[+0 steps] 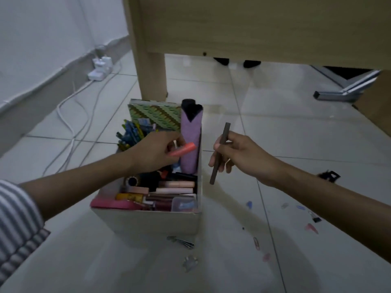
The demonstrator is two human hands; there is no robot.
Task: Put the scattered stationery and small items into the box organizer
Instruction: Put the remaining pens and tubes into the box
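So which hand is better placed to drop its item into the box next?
Left. The left hand holds a pink tube already over the box. The right hand grips a dark stick past the box's right wall, over the floor.

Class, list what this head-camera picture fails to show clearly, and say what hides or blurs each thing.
All in the head view.
The pink item: the left hand covers its near end; its kind is unclear.
The box middle: hidden under that hand.
The dark stick in the right hand: pen or pencil, too blurred to tell.
The black thing: partly behind the right forearm.
The small floor bits: too small and blurred to name.
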